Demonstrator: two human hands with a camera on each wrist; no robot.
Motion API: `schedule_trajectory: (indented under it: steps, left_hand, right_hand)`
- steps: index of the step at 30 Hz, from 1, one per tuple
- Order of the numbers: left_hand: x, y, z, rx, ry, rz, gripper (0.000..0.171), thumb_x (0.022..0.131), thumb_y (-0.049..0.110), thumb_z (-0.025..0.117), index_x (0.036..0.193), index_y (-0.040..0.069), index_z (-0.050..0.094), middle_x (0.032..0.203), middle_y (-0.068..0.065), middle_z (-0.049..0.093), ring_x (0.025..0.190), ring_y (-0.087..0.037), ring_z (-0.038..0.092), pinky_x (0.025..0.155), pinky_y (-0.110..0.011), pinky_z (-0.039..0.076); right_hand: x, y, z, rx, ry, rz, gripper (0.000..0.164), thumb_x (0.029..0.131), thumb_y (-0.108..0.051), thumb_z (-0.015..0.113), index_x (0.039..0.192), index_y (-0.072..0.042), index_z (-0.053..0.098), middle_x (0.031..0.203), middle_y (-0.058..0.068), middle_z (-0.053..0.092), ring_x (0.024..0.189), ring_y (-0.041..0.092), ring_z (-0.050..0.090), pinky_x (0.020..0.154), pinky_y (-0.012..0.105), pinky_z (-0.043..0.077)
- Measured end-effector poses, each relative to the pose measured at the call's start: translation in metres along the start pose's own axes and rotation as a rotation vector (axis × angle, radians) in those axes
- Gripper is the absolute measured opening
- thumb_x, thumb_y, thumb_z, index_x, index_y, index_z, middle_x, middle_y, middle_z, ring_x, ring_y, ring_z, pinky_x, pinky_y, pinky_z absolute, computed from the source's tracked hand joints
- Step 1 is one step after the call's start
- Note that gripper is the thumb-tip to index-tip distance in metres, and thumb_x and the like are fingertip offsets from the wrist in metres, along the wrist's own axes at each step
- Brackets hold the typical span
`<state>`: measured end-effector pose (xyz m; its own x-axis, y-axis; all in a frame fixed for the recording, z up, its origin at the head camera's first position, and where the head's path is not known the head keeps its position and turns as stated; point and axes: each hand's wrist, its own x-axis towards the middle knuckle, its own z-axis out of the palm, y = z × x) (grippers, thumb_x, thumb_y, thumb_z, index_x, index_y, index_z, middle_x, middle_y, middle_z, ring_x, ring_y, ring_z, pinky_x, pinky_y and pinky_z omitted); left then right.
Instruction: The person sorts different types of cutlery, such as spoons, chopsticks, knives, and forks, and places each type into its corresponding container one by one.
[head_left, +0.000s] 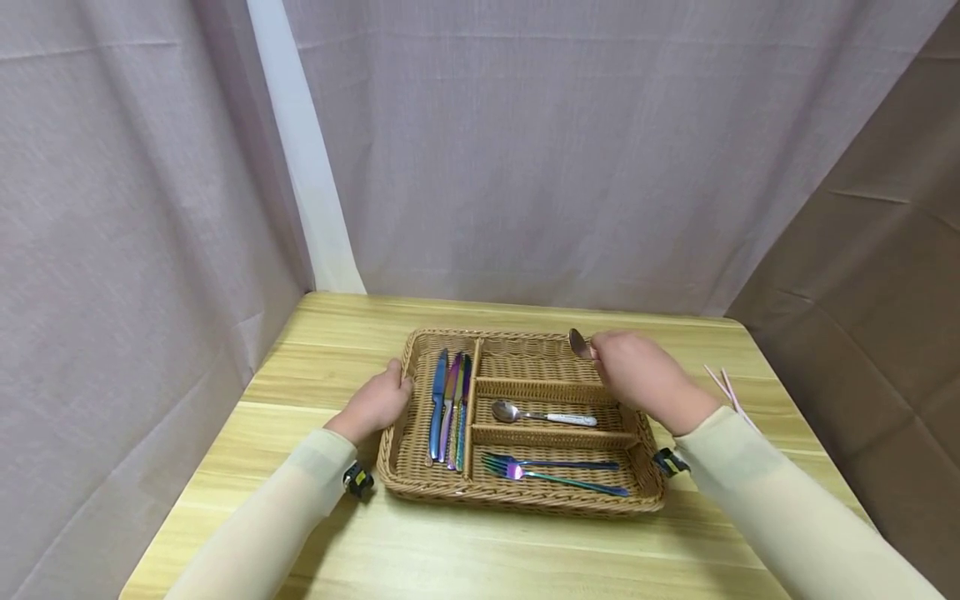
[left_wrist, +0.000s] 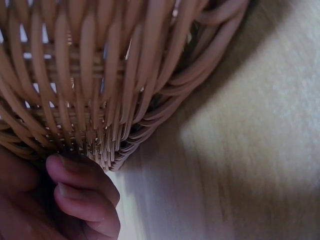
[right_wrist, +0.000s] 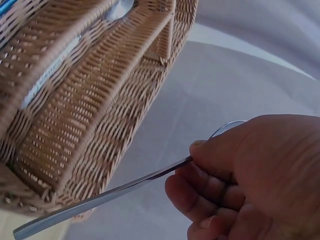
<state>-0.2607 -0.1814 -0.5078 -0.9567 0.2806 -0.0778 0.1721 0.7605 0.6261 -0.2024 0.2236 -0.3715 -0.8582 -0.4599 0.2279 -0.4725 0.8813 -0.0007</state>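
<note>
A wicker cutlery tray with several compartments lies on the table. My left hand grips its left side, thumb at the rim; in the left wrist view curled fingers lie against the woven wall. Above the tray's back right corner, my right hand pinches a metal spoon. Its long plain handle slants out past the tray's edge in the right wrist view, while the hand mostly hides the bowl. A spoon with a pale patterned handle lies in the middle compartment beneath.
Several iridescent knives stand side by side in the left compartment. Two forks lie in the front one. Pinkish sticks rest on the table at right, partly behind my right arm. Curtains hang around the back and sides.
</note>
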Motion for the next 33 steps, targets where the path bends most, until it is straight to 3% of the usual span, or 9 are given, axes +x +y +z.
schedule_trajectory:
  steps: [5, 11, 18, 26, 30, 33]
  left_hand:
    - [0.001, -0.001, 0.001, 0.005, 0.001, 0.005, 0.043, 0.118, 0.028, 0.037, 0.144, -0.005, 0.043, 0.113, -0.027, 0.068, 0.1, -0.036, 0.071, 0.094, -0.056, 0.061]
    - [0.001, 0.0, 0.0, 0.005, 0.006, 0.003, 0.047, 0.119, 0.029, 0.036, 0.15, -0.006, 0.04, 0.128, -0.034, 0.066, 0.115, -0.043, 0.071, 0.103, -0.058, 0.058]
    - [0.0, 0.001, 0.001, 0.003, 0.005, 0.001, 0.044, 0.118, 0.029, 0.036, 0.146, -0.005, 0.042, 0.12, -0.03, 0.068, 0.105, -0.038, 0.072, 0.097, -0.057, 0.061]
    - [0.0, -0.001, 0.001, -0.008, 0.005, 0.001, 0.048, 0.119, 0.029, 0.036, 0.151, -0.006, 0.039, 0.131, -0.035, 0.066, 0.116, -0.044, 0.071, 0.102, -0.059, 0.059]
    - [0.0, 0.0, 0.001, -0.007, 0.001, -0.001, 0.046, 0.119, 0.029, 0.036, 0.148, -0.006, 0.04, 0.129, -0.034, 0.066, 0.116, -0.043, 0.071, 0.102, -0.059, 0.058]
    - [-0.001, 0.001, 0.001, -0.016, -0.001, -0.012, 0.047, 0.119, 0.029, 0.036, 0.15, -0.005, 0.039, 0.131, -0.034, 0.066, 0.117, -0.042, 0.07, 0.102, -0.059, 0.058]
  right_hand:
    - [0.006, -0.011, 0.009, -0.007, -0.035, -0.014, 0.021, 0.099, 0.003, 0.071, 0.086, -0.006, 0.057, 0.075, 0.004, 0.057, 0.069, 0.025, 0.063, 0.065, 0.047, 0.062]
    - [0.011, -0.025, 0.025, -0.003, -0.141, -0.012, 0.009, 0.1, 0.005, 0.069, 0.097, -0.004, 0.066, 0.084, 0.007, 0.066, 0.08, 0.028, 0.071, 0.074, 0.046, 0.065]
    - [0.012, -0.034, 0.044, 0.028, -0.21, -0.028, 0.021, 0.102, 0.001, 0.07, 0.087, -0.011, 0.063, 0.078, 0.0, 0.062, 0.071, 0.019, 0.064, 0.067, 0.041, 0.063]
    - [0.012, -0.035, 0.066, 0.055, -0.319, -0.004, 0.016, 0.101, 0.001, 0.074, 0.09, -0.01, 0.069, 0.083, 0.001, 0.068, 0.07, 0.016, 0.063, 0.062, 0.036, 0.062]
    - [0.013, -0.037, 0.074, 0.066, -0.335, -0.007, 0.012, 0.102, -0.006, 0.077, 0.093, -0.01, 0.071, 0.084, 0.002, 0.07, 0.07, 0.016, 0.065, 0.062, 0.033, 0.061]
    - [0.016, -0.04, 0.078, 0.061, -0.335, -0.015, 0.017, 0.103, -0.006, 0.075, 0.088, -0.011, 0.069, 0.08, 0.0, 0.067, 0.069, 0.016, 0.063, 0.061, 0.034, 0.06]
